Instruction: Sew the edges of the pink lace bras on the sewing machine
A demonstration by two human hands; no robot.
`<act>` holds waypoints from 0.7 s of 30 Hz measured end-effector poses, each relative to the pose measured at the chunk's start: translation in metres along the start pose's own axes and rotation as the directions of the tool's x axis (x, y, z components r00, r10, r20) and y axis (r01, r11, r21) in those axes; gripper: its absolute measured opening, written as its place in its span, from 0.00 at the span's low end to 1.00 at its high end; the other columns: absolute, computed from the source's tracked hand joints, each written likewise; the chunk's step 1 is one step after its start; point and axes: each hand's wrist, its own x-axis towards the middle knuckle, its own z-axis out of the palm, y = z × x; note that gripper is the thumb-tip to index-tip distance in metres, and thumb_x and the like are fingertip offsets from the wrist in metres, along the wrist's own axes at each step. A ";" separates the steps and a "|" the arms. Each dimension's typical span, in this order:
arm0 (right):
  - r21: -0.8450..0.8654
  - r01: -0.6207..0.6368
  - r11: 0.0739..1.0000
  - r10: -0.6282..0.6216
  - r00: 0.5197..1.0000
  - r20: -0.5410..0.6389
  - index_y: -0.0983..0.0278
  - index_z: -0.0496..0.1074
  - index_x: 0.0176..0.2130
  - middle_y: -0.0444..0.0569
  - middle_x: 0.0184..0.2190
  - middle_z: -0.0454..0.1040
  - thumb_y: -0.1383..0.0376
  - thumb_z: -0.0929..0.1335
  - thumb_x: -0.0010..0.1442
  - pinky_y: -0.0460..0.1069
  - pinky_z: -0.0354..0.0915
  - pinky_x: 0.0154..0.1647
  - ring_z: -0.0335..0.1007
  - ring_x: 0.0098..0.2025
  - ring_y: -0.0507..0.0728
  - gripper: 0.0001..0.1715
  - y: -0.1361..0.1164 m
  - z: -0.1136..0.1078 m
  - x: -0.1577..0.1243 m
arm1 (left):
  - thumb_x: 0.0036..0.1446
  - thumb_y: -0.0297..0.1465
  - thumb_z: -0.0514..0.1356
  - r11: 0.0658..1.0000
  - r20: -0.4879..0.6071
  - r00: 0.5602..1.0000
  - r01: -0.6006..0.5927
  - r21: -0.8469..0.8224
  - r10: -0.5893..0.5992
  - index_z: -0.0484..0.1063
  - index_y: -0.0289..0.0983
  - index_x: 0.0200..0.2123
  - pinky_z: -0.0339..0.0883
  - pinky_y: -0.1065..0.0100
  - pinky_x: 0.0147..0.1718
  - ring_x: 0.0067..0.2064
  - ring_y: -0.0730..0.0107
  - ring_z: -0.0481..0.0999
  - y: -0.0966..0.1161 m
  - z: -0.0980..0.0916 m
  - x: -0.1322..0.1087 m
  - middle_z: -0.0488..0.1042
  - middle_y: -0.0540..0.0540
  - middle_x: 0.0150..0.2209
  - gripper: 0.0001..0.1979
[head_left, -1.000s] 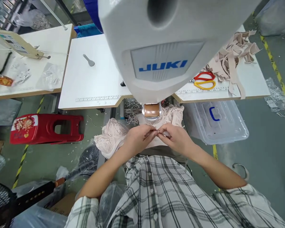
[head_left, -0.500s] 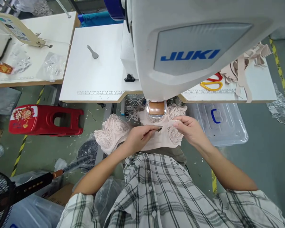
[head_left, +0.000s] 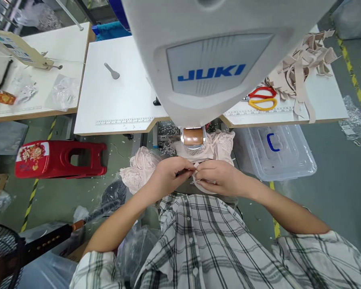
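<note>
My left hand (head_left: pixel 173 172) and my right hand (head_left: pixel 218 176) meet in front of my lap, fingertips nearly touching. Both pinch a narrow pale strip of a pale pink lace bra (head_left: pixel 225 145); the exact hold is partly covered by the fingers. Part of that bra lies under the head of a white JUKI sewing machine (head_left: pixel 216 76), behind the orange-brown guard (head_left: pixel 193 137). Left of my left hand, more pale lace cups (head_left: pixel 140 168) hang beside my lap. How these cups join the piece at the machine is hidden by my hand.
Red-and-yellow-handled scissors (head_left: pixel 262 98) and a heap of pale fabric strips (head_left: pixel 301 72) lie on the table right of the machine. Below stands a clear lidded box (head_left: pixel 281 156). A red stool (head_left: pixel 61 158) is on the left, with a black fan (head_left: pixel 4 253) nearer me.
My right hand has moved left and down to meet my left hand, and the bra fabric between them is gathered in. The view has shifted slightly, showing more of the scissors.
</note>
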 end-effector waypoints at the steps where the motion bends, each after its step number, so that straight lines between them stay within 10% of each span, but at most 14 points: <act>1: -0.024 0.023 0.999 -0.023 1.000 -0.001 0.64 0.73 0.35 0.48 0.32 0.77 0.69 0.61 0.68 0.46 0.67 0.36 0.71 0.35 0.52 0.13 -0.001 0.001 -0.001 | 0.63 0.25 0.58 1.000 0.024 1.000 0.006 0.017 -0.006 0.76 0.37 0.36 0.68 0.72 0.34 0.34 0.71 0.77 0.001 0.000 -0.001 0.79 0.48 0.33 0.07; 8: -0.254 0.010 0.967 -0.021 0.999 -0.039 0.65 0.72 0.31 0.48 0.26 0.75 0.70 0.60 0.68 0.48 0.64 0.29 0.69 0.29 0.53 0.16 -0.004 0.014 -0.007 | 0.61 0.23 0.55 0.963 0.168 0.972 0.120 0.239 -0.163 0.70 0.37 0.31 0.64 0.69 0.31 0.31 0.68 0.73 0.004 0.005 0.008 0.74 0.48 0.29 0.07; 12: -0.062 -0.171 0.983 0.157 0.970 -0.186 0.63 0.72 0.32 0.48 0.28 0.77 0.69 0.63 0.66 0.47 0.67 0.30 0.73 0.31 0.53 0.13 -0.002 0.021 -0.011 | 0.58 0.25 0.55 0.982 0.202 0.961 0.188 0.036 -0.191 0.64 0.38 0.28 0.63 0.69 0.30 0.31 0.70 0.68 -0.004 0.015 0.018 0.70 0.49 0.30 0.06; 17: 0.190 -0.299 0.935 0.347 0.877 -0.333 0.60 0.76 0.36 0.48 0.37 0.81 0.66 0.66 0.64 0.46 0.73 0.39 0.78 0.38 0.53 0.07 -0.006 0.020 -0.011 | 0.60 0.33 0.56 0.818 -0.080 0.939 0.248 -0.519 -0.336 0.67 0.37 0.35 0.69 0.69 0.34 0.34 0.70 0.71 -0.004 0.043 0.014 0.72 0.46 0.34 0.06; 21: 0.199 -0.327 0.924 0.377 0.870 -0.319 0.60 0.77 0.37 0.46 0.37 0.82 0.67 0.66 0.63 0.47 0.74 0.41 0.79 0.40 0.53 0.08 -0.010 0.016 -0.008 | 0.63 0.34 0.58 0.865 -0.287 0.904 0.151 -0.478 -0.317 0.73 0.36 0.38 0.70 0.69 0.36 0.36 0.69 0.75 -0.002 0.054 0.007 0.77 0.45 0.34 0.08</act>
